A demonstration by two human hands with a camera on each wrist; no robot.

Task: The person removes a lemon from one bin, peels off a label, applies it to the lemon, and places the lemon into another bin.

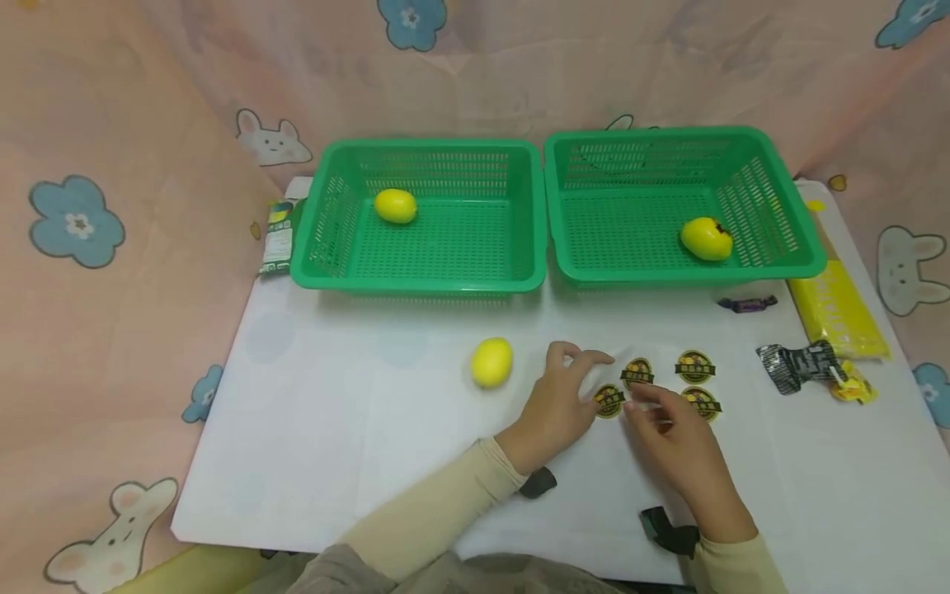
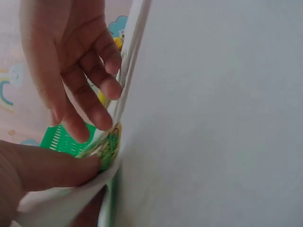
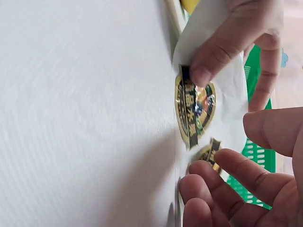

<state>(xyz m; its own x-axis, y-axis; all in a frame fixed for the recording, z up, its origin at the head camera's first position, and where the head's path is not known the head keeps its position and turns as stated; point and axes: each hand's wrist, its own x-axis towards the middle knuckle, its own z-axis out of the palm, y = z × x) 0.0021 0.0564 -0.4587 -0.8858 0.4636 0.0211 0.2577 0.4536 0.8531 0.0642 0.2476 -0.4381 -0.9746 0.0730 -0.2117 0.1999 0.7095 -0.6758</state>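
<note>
1. A white sticker sheet (image 1: 668, 381) lying on the white table (image 1: 356, 429) is being worked on by both hands; four round yellow-and-green stickers are seen on it.
2. The left hand (image 1: 558, 404) is set on the sheet's left part, its thumb pressed at the near-left sticker (image 1: 609, 401) and its other fingers loosely curled above; whether anything is actually pinched cannot be told.
3. The right hand (image 1: 671, 437) is held just right of that thumb, its fingertips (image 3: 208, 172) brought to the edge of a sticker (image 3: 209, 154). No sticker is seen lifted clear, so peeling is judged barely begun.
4. One lemon (image 1: 491, 361) lies bare on the table just left of the left hand, apparently unlabelled.
5. Well beyond both hands, one lemon (image 1: 395, 205) is seen in the left green basket (image 1: 416, 276); the yellow fruit (image 1: 707, 238) in the right green basket (image 1: 772, 266) bears a dark mark, possibly a sticker.
6. Most of the work is judged to remain.
</note>
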